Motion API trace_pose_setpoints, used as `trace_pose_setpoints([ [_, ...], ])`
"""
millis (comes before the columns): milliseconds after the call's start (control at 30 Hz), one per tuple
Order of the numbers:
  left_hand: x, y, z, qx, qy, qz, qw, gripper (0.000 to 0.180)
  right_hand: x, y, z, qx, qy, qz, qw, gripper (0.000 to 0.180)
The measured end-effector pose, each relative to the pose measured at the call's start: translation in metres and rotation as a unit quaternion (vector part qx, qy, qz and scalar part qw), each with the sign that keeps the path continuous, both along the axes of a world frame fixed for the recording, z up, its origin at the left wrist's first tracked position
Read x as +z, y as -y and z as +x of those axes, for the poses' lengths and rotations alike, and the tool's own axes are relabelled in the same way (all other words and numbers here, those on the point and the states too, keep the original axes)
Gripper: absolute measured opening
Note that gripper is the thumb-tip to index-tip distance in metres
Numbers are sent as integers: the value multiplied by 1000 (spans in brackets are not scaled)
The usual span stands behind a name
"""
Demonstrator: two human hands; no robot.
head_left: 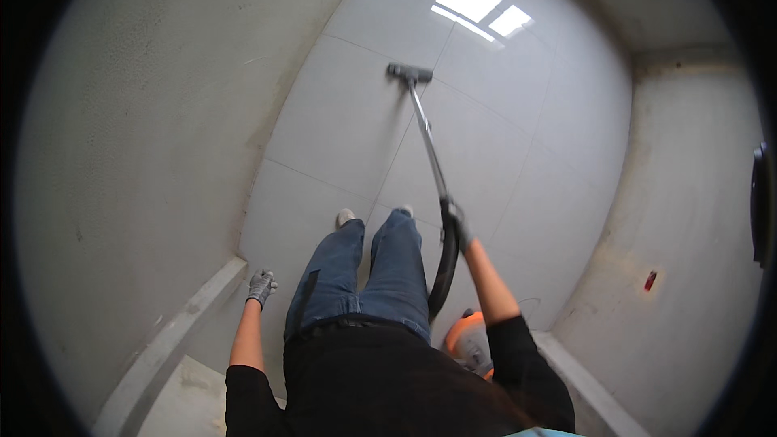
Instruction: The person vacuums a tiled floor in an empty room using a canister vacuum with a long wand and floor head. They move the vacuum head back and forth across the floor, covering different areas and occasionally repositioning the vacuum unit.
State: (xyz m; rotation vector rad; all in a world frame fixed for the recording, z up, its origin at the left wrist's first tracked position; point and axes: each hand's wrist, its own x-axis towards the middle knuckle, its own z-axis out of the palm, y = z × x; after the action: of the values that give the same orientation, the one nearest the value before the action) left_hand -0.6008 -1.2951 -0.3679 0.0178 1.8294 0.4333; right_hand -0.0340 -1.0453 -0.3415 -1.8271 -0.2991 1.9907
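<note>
My right hand (pixel 460 225), in a grey glove, is wrapped round the handle of a vacuum cleaner wand (pixel 430 142). The silver tube slants away from me to a dark floor head (pixel 409 73) lying on the tiles. From the handle a black hose (pixel 444 275) curves back past my right thigh. An orange and grey vacuum cleaner body (pixel 469 340) sits on the floor by my right side, partly hidden by my arm and torso. My left hand (pixel 261 286), also gloved, hangs beside my left hip with its fingers curled in and nothing visible in them.
Large pale tiles cover the floor (pixel 486 154), with bright window reflections at the far end. A bare grey wall (pixel 162 113) runs along the left, another wall (pixel 680 218) along the right. Low ledges flank me, a left one (pixel 178 340) and a right one (pixel 587 388).
</note>
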Motion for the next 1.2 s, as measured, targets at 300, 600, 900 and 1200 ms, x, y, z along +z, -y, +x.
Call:
trace_pose_setpoints([
  [300, 30, -25, 12, -13, 51, 101, 993, 20, -47, -11, -35, 10, 29, 92, 995, 65],
  [600, 42, -56, 9, -86, 55, -12, 995, 22, 65, 289, -21, 144, 118, 31, 982, 88],
  [900, 3, -30, -40, -321, -3, -3, 947, 32, 27, 216, -86, 148, 162, 34, 975, 85],
  [1200, 35, -66, -113, -349, -24, 119, 929, 31, -77, 164, -144, 27, 230, 86, 969, 67],
])
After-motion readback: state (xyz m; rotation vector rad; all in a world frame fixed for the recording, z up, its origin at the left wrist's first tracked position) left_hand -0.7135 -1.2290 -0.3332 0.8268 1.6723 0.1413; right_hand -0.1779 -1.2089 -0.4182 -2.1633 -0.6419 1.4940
